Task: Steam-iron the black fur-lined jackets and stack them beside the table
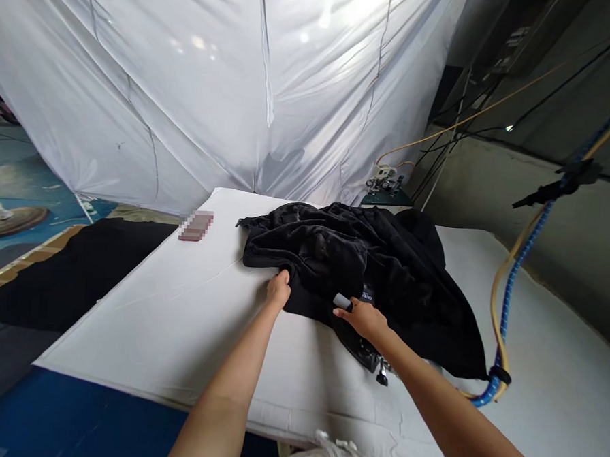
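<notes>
A black plush-looking garment (pixel 314 253) lies bunched and spread across the white padded table (pixel 218 333). My left hand (pixel 279 290) is closed on the garment's near edge, the fingers curled around the black cloth. To the right, my right hand (pixel 364 319) is wrapped around the handle of a black steam iron (pixel 362 353), whose pale grey handle end shows past the thumb. Metal fittings stick out at the iron's near side, and the forearm hides part of it. A woven label (pixel 367 294) with light lettering shows on the garment just beyond this hand.
A blue and yellow hose (pixel 505 307) hangs at the right and runs down to the table. A pixelated reddish object (pixel 196 227) lies near the left edge. Black cloth (pixel 93 265) rests beside the table. White sheeting (pixel 200 86) hangs behind, with a small machine (pixel 384 181) at its right.
</notes>
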`<state>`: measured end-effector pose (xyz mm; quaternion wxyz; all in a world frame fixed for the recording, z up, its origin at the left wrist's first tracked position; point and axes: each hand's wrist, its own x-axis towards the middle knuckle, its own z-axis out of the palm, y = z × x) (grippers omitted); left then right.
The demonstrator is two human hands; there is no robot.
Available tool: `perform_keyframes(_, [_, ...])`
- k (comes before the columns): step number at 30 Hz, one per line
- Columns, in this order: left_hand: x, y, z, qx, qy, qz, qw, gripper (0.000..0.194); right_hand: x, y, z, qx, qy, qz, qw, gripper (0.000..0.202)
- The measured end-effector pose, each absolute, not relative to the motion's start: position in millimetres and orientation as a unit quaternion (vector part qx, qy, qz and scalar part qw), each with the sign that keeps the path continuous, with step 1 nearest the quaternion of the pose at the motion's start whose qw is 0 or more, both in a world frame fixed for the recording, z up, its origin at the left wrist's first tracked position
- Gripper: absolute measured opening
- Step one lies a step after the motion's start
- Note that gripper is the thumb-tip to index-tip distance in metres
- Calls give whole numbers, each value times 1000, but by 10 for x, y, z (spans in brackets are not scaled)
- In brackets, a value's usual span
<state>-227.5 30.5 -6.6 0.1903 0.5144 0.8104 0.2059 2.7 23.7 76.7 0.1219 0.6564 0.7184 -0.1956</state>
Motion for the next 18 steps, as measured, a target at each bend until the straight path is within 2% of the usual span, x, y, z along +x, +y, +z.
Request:
perform_keyframes(6, [-2326, 202, -145, 541, 789, 241, 164, 29, -138, 308, 798, 625, 745, -195, 127, 66])
perform_keyframes(12, [-2382, 187, -242, 507, 792, 281, 192, 25, -413, 380, 737, 610, 759, -190, 127, 64])
perform_keyframes(18, [-2436, 191, -253, 503, 799, 266, 197, 23, -713, 426, 701, 595, 768, -197, 129, 63])
